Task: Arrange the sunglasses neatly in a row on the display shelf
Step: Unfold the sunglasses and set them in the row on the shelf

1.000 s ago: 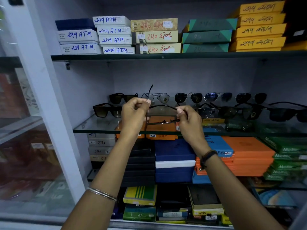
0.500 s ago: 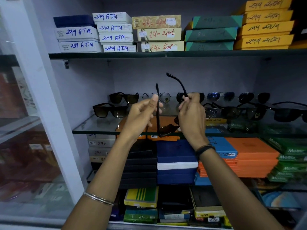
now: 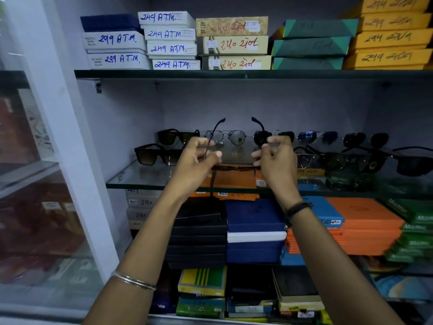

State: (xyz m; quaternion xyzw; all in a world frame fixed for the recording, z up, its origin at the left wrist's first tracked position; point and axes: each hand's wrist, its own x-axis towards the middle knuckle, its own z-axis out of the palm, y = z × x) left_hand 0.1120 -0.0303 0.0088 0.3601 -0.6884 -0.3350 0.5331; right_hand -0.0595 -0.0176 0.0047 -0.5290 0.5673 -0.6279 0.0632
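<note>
I hold a dark pair of sunglasses (image 3: 235, 167) level in front of the glass display shelf (image 3: 140, 178), its two temple arms unfolded and pointing up. My left hand (image 3: 196, 160) pinches the left hinge and my right hand (image 3: 275, 158) pinches the right one. Behind them a back row of sunglasses runs along the shelf: a black pair (image 3: 174, 136), a clear aviator pair (image 3: 228, 136), then darker and blue-tinted pairs (image 3: 316, 137). A front row starts with a brown-lensed pair (image 3: 155, 156) on the left and continues with black pairs (image 3: 365, 160) on the right.
Stacks of labelled boxes (image 3: 171, 41) fill the upper shelf. Orange, blue and black boxes (image 3: 254, 228) sit under the glass shelf. A white cabinet post (image 3: 61, 137) and a glass door stand at the left.
The held sunglasses turned from hanging tilted to lying level, and both temple arms now stand spread apart. My hands moved apart to the two hinges.
</note>
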